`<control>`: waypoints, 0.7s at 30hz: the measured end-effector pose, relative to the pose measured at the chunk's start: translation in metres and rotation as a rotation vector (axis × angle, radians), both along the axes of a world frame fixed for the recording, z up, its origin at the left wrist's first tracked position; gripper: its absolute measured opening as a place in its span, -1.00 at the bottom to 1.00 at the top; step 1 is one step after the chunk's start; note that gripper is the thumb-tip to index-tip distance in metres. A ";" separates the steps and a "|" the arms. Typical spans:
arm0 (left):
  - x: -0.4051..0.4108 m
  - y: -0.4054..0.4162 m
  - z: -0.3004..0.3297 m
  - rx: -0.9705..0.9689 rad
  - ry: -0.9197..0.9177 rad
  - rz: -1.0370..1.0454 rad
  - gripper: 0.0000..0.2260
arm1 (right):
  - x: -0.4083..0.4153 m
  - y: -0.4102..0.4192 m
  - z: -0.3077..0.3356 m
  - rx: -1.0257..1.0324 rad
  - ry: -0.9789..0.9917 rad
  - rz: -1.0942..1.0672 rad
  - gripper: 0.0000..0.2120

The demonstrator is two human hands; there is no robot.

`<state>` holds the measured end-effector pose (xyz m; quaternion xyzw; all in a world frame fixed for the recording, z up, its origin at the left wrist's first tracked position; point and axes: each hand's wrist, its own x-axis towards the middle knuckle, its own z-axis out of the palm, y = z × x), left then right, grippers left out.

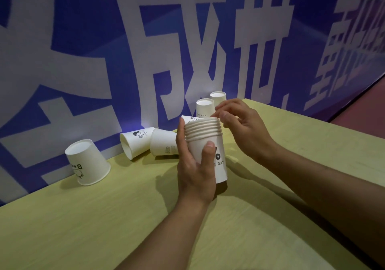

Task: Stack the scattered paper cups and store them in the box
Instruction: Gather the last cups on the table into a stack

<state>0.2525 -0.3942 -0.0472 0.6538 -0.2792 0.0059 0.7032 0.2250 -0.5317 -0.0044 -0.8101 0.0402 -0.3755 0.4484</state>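
Note:
My left hand (194,165) grips a stack of several nested white paper cups (208,140), upright above the table. The fingers of my right hand (239,128) rest on the stack's top rims from the right. Loose white cups lie along the wall. One stands upside down at the left (87,162). Two lie on their sides (136,142) (163,142) left of the stack. Two more stand upside down behind the stack (205,108) (218,97), and another is partly hidden behind the stack. No box is in view.
The yellow-green table (104,217) runs along a blue and white banner wall (187,40). The table's right edge (333,121) borders a reddish floor at the far right.

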 end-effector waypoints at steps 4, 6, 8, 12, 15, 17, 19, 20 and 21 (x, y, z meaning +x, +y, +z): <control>0.004 0.000 -0.002 -0.030 0.049 0.035 -0.34 | 0.008 -0.012 0.002 -0.057 0.050 -0.184 -0.90; 0.005 0.000 -0.002 -0.012 0.050 0.050 -0.32 | 0.020 -0.021 0.005 -0.087 0.098 -0.272 -0.89; 0.005 -0.001 -0.002 0.002 0.046 0.058 -0.30 | 0.038 -0.030 0.008 -0.122 0.158 -0.321 -0.83; 0.007 -0.001 -0.003 -0.011 0.063 0.067 -0.30 | 0.077 -0.042 0.011 -0.260 0.327 -0.375 -0.72; 0.008 -0.001 -0.003 -0.008 0.073 0.068 -0.29 | 0.098 -0.052 0.012 -0.274 0.390 -0.416 -0.71; 0.007 -0.002 -0.003 -0.010 0.083 0.064 -0.36 | 0.106 -0.055 0.011 -0.311 0.438 -0.416 -0.75; 0.007 -0.002 -0.003 0.001 0.085 0.062 -0.38 | 0.109 -0.055 0.011 -0.362 0.461 -0.422 -0.78; 0.007 -0.002 -0.002 0.007 0.085 0.061 -0.36 | 0.109 -0.054 0.012 -0.386 0.455 -0.426 -0.78; 0.007 -0.001 -0.003 0.009 0.085 0.060 -0.36 | 0.107 -0.053 0.015 -0.404 0.438 -0.425 -0.79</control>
